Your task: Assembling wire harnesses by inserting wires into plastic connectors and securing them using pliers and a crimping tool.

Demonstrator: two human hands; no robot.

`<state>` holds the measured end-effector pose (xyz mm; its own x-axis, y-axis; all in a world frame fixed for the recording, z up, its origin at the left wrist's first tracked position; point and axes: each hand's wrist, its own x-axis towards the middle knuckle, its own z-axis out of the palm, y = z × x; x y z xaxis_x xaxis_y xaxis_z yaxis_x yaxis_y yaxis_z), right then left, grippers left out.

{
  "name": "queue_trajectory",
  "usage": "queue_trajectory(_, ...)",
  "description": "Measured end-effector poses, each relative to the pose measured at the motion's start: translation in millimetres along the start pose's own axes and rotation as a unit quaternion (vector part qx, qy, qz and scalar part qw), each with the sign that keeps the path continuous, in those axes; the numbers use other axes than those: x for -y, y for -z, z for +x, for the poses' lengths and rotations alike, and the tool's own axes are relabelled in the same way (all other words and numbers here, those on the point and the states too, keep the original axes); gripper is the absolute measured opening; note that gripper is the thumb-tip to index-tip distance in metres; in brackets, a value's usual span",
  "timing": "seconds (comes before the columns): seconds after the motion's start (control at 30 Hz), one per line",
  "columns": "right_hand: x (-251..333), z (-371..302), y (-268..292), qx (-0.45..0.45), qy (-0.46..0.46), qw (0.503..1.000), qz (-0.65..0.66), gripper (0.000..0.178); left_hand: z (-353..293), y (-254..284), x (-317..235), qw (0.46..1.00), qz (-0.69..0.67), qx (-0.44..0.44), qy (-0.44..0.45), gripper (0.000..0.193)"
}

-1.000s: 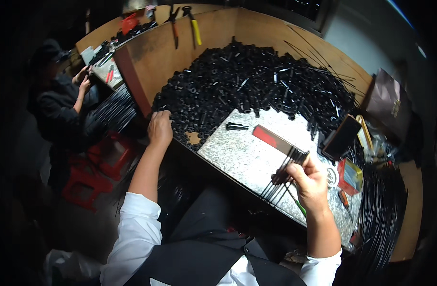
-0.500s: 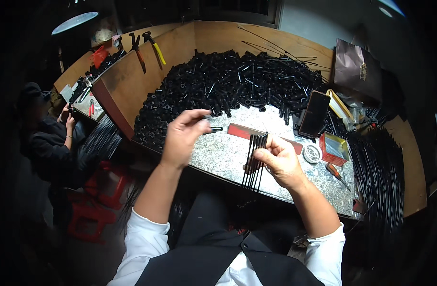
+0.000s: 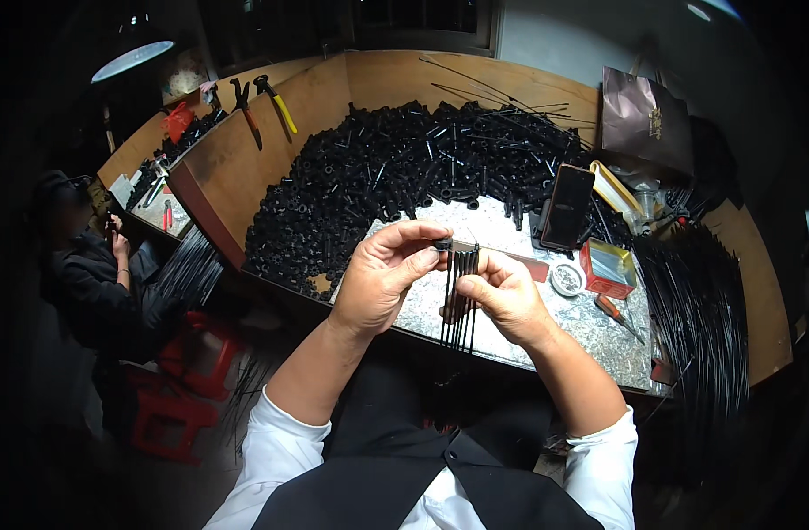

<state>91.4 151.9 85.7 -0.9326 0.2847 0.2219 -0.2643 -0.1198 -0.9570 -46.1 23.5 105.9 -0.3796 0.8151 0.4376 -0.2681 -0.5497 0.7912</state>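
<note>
A bundle of thin black rods hangs roughly upright over the bench's front edge, with my right hand closed around it near the top. Thumb and fingers of my left hand pinch a small dark tubular part right at the rods' upper ends. Whether that part is fitted onto a rod or only touching it I cannot tell. Behind my right hand, a reddish flat bar lies on the bench, partly covered.
A big heap of black tubular parts covers the bench's back. On the right are a phone, a small white dish, a red box, a screwdriver and many black rods. A co-worker sits at the left.
My left hand has moved right and down to the rods' tops, bringing the small dark part with it. My right hand still holds the rods, shifted slightly left in view.
</note>
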Motion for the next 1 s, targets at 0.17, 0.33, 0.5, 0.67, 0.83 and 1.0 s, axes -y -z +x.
queue_trajectory(0.17, 3, -2, -5, 0.005, 0.005, 1.0, 0.012, 0.017, -3, 1, -3, 0.999, 0.012, 0.043, -0.007, 0.025)
queue_trajectory(0.33, 7, -2, -14, 0.008, 0.001, 1.0, 0.017, 0.013, -6, -3, -6, 0.998, 0.026, 0.048, -0.027, 0.028)
queue_trajectory(0.5, 10, -2, -18, -0.008, 0.021, 0.999, 0.031, 0.014, -3, -6, -1, 0.997, 0.039, 0.032, -0.054, 0.022)
queue_trajectory(0.67, 8, -1, -19, 0.011, 0.034, 0.999, 0.013, 0.013, -3, -4, -4, 0.997, 0.048, 0.036, -0.042, 0.02)
queue_trajectory(0.83, 6, 0, -14, 0.037, 0.028, 0.999, 0.007, 0.014, -1, -2, -2, 0.998, 0.028, 0.048, -0.028, 0.014)
queue_trajectory(1.0, 5, 0, -11, 0.105, 0.031, 0.994, -0.011, 0.02, -3, 0, 2, 0.997, 0.01, 0.072, -0.038, 0.014)
